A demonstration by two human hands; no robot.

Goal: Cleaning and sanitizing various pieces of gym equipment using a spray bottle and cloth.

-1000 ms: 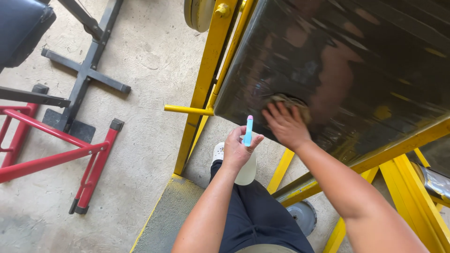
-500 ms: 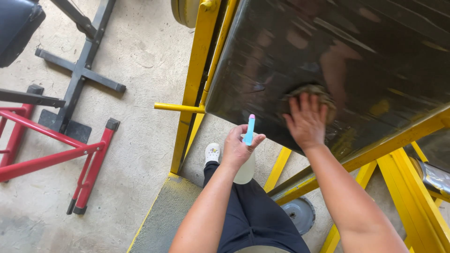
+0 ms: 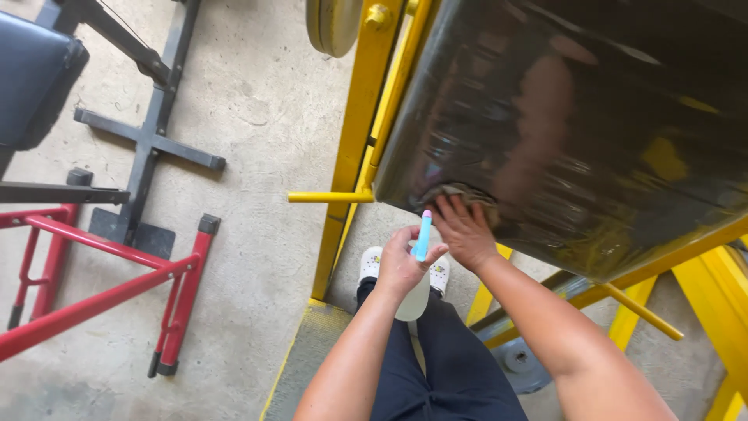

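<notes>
Left hand (image 3: 401, 261): fingers wrapped tight around a clear spray bottle (image 3: 414, 290), its pale blue nozzle with pink tip standing up above the thumb; bottle body hangs below the fist, over the dark trouser legs (image 3: 436, 366)

Right hand (image 3: 461, 230): fingers spread, palm pressed flat on a brownish cloth (image 3: 460, 195), pinning it against the lower left corner of a glossy black padded surface (image 3: 576, 132). Cloth mostly covered by the fingers; only its upper edge shows. Hand not closed around it, just bearing down

The two hands sit just beside each other, nozzle tip near the right thumb, not touching as far as can be told

Pad tilted, slopes up and away to the right of the right hand, carried on a yellow steel frame (image 3: 358, 117). A yellow peg (image 3: 323, 197) sticks out left of the left hand

White clog shoes (image 3: 374, 265) directly under the bottle. Well left of the left hand: red metal stand (image 3: 117, 288) and black bench frame (image 3: 148, 132) on the concrete floor (image 3: 257, 156)
</notes>
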